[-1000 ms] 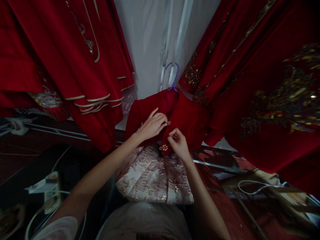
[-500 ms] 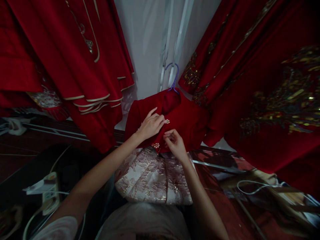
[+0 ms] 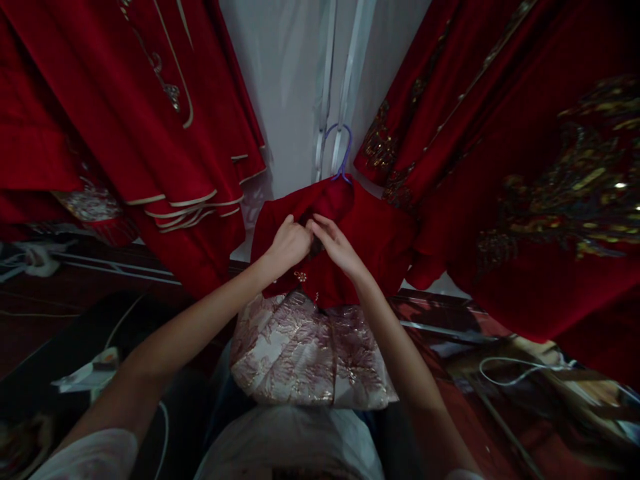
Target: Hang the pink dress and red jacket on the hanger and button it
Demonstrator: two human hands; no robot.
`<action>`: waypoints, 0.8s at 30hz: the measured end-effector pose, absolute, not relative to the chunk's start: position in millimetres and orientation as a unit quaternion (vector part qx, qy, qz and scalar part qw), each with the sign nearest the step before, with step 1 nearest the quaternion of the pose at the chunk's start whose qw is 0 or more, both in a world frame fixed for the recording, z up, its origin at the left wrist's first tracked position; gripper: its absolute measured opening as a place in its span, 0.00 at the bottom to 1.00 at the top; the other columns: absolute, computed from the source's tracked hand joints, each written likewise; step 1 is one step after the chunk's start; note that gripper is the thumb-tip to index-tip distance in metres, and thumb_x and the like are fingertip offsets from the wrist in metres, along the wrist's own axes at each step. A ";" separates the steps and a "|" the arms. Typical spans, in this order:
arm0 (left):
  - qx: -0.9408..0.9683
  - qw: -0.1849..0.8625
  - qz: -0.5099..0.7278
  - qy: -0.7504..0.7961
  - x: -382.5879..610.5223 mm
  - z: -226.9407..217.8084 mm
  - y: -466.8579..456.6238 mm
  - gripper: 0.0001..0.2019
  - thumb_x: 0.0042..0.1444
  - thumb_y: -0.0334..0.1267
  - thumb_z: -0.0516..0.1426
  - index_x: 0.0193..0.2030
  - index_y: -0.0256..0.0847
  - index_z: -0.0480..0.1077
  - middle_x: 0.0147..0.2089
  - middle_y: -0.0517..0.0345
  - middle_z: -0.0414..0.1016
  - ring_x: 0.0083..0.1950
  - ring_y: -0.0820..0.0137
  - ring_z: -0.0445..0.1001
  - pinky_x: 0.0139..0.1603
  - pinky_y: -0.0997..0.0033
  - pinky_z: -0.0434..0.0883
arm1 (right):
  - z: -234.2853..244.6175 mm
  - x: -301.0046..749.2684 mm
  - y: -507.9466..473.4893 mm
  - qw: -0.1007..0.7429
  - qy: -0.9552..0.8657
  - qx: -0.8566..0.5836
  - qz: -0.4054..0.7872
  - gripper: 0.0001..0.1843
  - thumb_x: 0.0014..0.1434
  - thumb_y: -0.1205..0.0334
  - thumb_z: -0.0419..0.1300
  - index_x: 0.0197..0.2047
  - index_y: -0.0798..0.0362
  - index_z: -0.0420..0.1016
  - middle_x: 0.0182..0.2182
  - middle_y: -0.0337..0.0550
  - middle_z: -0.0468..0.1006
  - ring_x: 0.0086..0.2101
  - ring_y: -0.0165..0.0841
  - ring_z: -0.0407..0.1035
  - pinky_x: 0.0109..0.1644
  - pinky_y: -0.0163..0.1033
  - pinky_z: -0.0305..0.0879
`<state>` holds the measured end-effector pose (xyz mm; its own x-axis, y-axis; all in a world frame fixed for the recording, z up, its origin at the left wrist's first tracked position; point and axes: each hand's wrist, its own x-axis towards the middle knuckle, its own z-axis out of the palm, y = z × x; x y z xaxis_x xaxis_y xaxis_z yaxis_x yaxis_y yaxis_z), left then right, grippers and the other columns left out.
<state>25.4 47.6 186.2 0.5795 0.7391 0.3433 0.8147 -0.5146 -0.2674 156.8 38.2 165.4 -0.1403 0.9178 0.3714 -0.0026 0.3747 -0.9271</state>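
A small red garment (image 3: 380, 237) hangs on a purple hanger (image 3: 344, 150) straight ahead of me, with a pale brocade skirt (image 3: 310, 353) below it. My left hand (image 3: 289, 243) is closed, its fingers pinching the garment's front opening just under the collar. My right hand (image 3: 336, 245) meets it there from the right, fingers pressed on the same edge of red cloth. A small pearl button (image 3: 301, 275) shows on the front just below my left wrist.
Long red robes with cream trim (image 3: 165, 133) hang at the left, and gold-embroidered red robes (image 3: 525, 167) at the right. White covered garments (image 3: 300, 87) hang behind. A power strip (image 3: 103, 367) and cables lie on the dark floor at the lower left; a white cable (image 3: 515, 373) lies at the right.
Both hands have moved up the garment's front, from the lower buttons to the opening near the collar. My left hand went from spread fingers to a closed pinch.
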 end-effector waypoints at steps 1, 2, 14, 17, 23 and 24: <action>-0.852 0.213 -0.079 -0.471 24.3 186.5 48.3 0.14 0.59 0.28 0.46 0.44 0.27 0.70 0.33 0.44 0.78 0.33 0.62 0.76 0.47 0.59 0.62 | 163.2 152.6 42.1 0.518 -0.632 -0.400 0.415 0.40 0.53 0.38 0.57 0.61 0.57 0.61 0.62 0.53 0.63 0.61 0.41 0.58 0.67 0.48 0.51; -0.838 0.220 -0.072 -0.494 23.2 186.9 48.4 0.15 0.58 0.27 0.46 0.47 0.26 0.69 0.33 0.44 0.78 0.34 0.62 0.76 0.48 0.60 0.62 | 160.8 148.3 43.8 0.498 -0.639 -0.429 0.399 0.45 0.53 0.35 0.55 0.64 0.59 0.57 0.63 0.56 0.59 0.63 0.42 0.55 0.67 0.49 0.49; -0.747 0.183 -0.173 -0.615 23.3 180.6 40.7 0.31 0.61 0.40 0.47 0.66 0.17 0.48 0.56 0.23 0.66 0.56 0.45 0.67 0.60 0.47 0.53 | 147.5 188.5 45.0 0.473 -0.610 -0.633 0.050 0.51 0.57 0.35 0.49 0.66 0.72 0.44 0.62 0.75 0.52 0.64 0.54 0.47 0.64 0.57 0.48; -0.726 0.179 -0.198 -0.633 21.5 171.4 51.2 0.35 0.61 0.45 0.48 0.67 0.17 0.46 0.62 0.21 0.58 0.63 0.41 0.59 0.64 0.42 0.45 | 150.6 212.8 57.4 0.476 -0.620 -0.624 -0.013 0.45 0.60 0.37 0.47 0.64 0.69 0.49 0.59 0.73 0.59 0.61 0.52 0.54 0.62 0.57 0.52; -0.694 0.138 -0.227 -0.670 6.8 171.8 76.7 0.38 0.62 0.56 0.40 0.66 0.21 0.51 0.61 0.26 0.62 0.62 0.41 0.61 0.63 0.35 0.44 | 174.1 245.3 68.4 0.455 -0.611 -0.638 -0.110 0.39 0.63 0.41 0.45 0.59 0.71 0.55 0.53 0.73 0.65 0.55 0.51 0.60 0.58 0.55 0.56; -0.693 0.134 -0.228 -0.671 5.0 173.1 78.3 0.38 0.62 0.57 0.39 0.65 0.22 0.52 0.60 0.26 0.64 0.60 0.41 0.63 0.63 0.35 0.44 | 177.6 248.8 69.0 0.441 -0.603 -0.653 -0.129 0.38 0.63 0.42 0.45 0.58 0.72 0.56 0.52 0.73 0.65 0.55 0.51 0.60 0.57 0.55 0.57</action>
